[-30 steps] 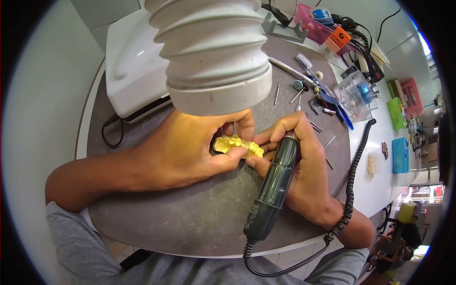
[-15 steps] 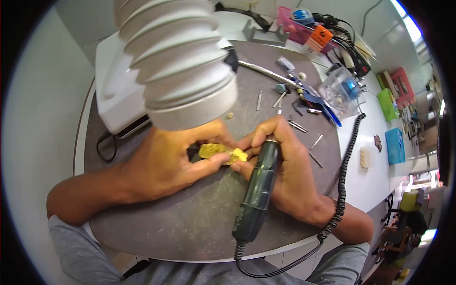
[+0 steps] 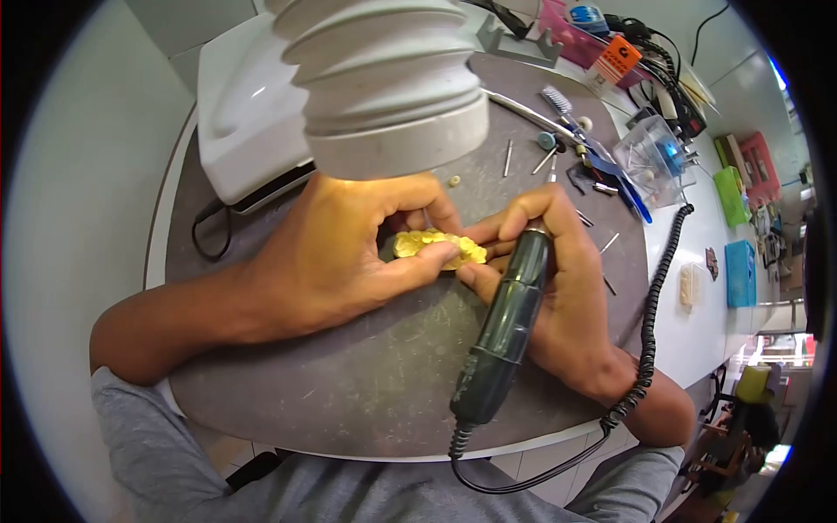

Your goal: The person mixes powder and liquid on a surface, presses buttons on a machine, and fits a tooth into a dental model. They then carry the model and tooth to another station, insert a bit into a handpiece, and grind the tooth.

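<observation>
A small yellow dental model [image 3: 418,242] with a row of tooth shapes is pinched between the thumb and fingers of my left hand [image 3: 349,248]. My right hand [image 3: 558,279] is wrapped round a dark rotary handpiece [image 3: 506,331], whose cord end points down towards me. The right fingertips and thumb also meet the right end of the model, close to the left thumb. Where the handpiece's working tip lies, a slim shank [image 3: 552,170] shows above the right index finger. Part of the model is covered by my left thumb.
A white ribbed suction hose [image 3: 392,105] hangs just above my hands. A white machine [image 3: 248,122] stands at left. Several burs [image 3: 508,159], a brush [image 3: 556,98] and a clear box [image 3: 649,157] lie right. The coiled cord [image 3: 658,296] runs past my right forearm.
The view has shifted, so the table things sit further right and the hose higher. The yellow model is tilted so more of its tooth row shows. Both hands keep their hold.
</observation>
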Motion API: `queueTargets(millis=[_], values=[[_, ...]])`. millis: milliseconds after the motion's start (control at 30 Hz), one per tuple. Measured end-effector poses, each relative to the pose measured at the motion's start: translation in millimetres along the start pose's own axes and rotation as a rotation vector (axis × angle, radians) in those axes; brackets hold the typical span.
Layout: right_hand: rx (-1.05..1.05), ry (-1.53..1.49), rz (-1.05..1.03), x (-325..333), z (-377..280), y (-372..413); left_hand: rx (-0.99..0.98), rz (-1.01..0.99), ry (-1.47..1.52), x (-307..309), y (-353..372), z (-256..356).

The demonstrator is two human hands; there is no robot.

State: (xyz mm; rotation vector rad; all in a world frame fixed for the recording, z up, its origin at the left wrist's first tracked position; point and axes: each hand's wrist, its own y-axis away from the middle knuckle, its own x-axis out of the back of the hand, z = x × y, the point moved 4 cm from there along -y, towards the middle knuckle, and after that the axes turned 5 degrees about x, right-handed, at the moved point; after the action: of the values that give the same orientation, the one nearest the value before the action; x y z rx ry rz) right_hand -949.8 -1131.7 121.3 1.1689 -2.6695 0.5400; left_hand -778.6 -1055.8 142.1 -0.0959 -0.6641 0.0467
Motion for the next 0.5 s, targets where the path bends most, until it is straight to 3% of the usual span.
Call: queueTargets(millis=[100,167,233,300,400,500], values=[[0.053,-0.079,0.070,0.5,-5.5,-1.8,-0.061,-0.012,-0.009,1.3,1.9,7.0],[0.092,-0.042,0.059,3.8,-9.5,-3.3,0.150,0.033,0.427,-2.9,5.2,-3.0],[0.200,-0.014,-0.014,5.1,-12.1,-4.2,0.188,-0.025,0.501,0.3,5.5,-5.6],[0.218,0.009,-0.014,5.7,-12.9,-4.7,0.305,-0.303,0.700,-5.3,6.0,-6.8],[0.184,-0.083,-0.017,3.2,-13.2,-4.8,0.380,-0.403,0.937,-10.1,5.8,-4.4],[0.193,-0.133,0.096,4.3,-12.9,-5.1,0.301,-0.306,0.969,-9.0,4.7,-5.7]])
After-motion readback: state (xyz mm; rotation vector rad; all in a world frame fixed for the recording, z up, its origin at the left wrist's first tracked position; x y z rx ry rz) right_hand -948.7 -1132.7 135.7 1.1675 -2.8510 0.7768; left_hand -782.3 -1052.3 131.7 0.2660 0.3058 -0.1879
